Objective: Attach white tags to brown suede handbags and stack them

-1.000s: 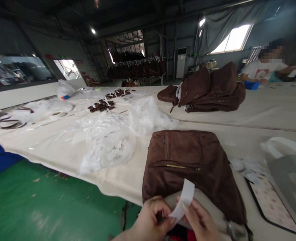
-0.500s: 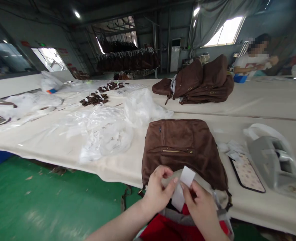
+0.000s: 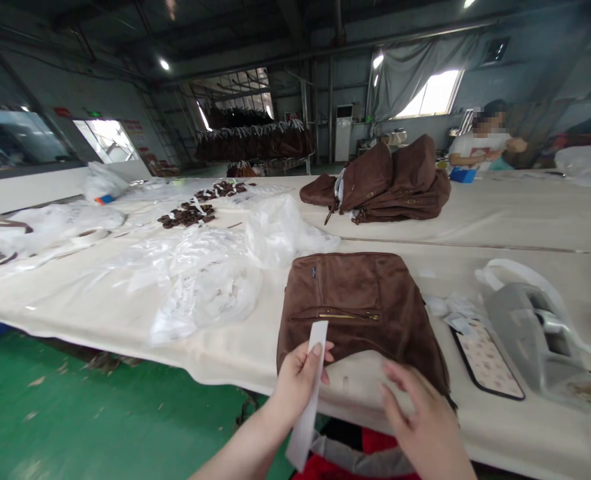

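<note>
A white paper strip [image 3: 311, 393] is pinched between the thumb and fingers of my left hand [image 3: 298, 377], over the near left part of a brown bag. My right hand [image 3: 423, 417] holds nothing; its fingers are spread and slightly blurred, close to the bag's near right side. The brown bag [image 3: 350, 287] lies flat on the cream-covered table [image 3: 235, 347], its brass zipper facing up. Red and grey cloth [image 3: 360, 460] shows below my hands at the table's front edge.
Crumpled clear plastic bags [image 3: 210, 293] lie left of the brown bag. To its right are a patterned phone [image 3: 490, 360] and a grey tape dispenser [image 3: 530, 333]. Behind it sit stacked brown bags [image 3: 390, 180]. A person [image 3: 480, 143] is at the far right.
My left hand has taken the white strip and moved slightly left with it. My right hand has let go of the strip and opened. The camera view has tilted up slightly.
</note>
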Demonstrator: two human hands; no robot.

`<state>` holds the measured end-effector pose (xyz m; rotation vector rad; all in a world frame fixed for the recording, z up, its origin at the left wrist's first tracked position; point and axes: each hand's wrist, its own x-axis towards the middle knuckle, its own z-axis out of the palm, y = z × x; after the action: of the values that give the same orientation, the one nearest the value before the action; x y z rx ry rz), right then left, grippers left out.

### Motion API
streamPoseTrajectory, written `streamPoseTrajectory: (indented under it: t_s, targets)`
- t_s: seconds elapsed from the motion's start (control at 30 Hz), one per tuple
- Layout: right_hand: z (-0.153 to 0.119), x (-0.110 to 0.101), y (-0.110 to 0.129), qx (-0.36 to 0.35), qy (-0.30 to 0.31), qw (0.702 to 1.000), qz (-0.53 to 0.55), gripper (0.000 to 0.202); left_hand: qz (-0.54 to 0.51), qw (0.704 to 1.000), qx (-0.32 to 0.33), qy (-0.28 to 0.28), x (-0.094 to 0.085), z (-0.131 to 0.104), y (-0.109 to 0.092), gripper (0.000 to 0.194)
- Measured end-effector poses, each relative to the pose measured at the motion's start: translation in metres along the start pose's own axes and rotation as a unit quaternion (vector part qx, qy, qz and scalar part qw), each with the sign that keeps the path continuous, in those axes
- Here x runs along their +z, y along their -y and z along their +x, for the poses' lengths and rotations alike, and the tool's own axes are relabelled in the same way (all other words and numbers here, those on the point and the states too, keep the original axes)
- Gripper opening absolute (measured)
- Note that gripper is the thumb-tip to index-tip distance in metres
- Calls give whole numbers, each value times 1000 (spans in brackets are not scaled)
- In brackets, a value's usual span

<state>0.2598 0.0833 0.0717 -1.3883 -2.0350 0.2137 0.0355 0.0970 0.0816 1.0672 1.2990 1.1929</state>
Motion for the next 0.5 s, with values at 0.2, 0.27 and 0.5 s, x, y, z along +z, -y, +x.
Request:
streamPoseTrajectory:
  t_s: [0.2,0.27,0.5]
  targets:
    - [4,3,-82,29,-66,982,-176,37,1,998,-12,-62,-42,19,-15,49]
    - [0,11,-95,23,-40,985,-166,30,4,998,-6,-61,-52,19,-19,47]
    - [-15,1,-100,5,44,994,-104,21,-50,990,-93,-97,-88,3,-23,43]
